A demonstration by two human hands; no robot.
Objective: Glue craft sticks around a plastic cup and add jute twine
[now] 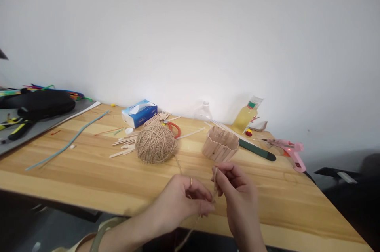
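Both hands work close together over the front edge of the counter (89, 182). The right hand (241, 194) pinches a thin tan strand (215, 180) with its thumb and finger. The left hand (181, 200) is just below, its fingertips nearly closed on the strand's low end. The strand is small and blurry, so it may be string or a bit of wood, but string seems likely. A big ball of string (154, 144) sits behind the left hand, and a little box of wooden sticks (219, 151) stands just past the right hand. The step now looks like fixing the strand, and the next move calls for a steady pinch.
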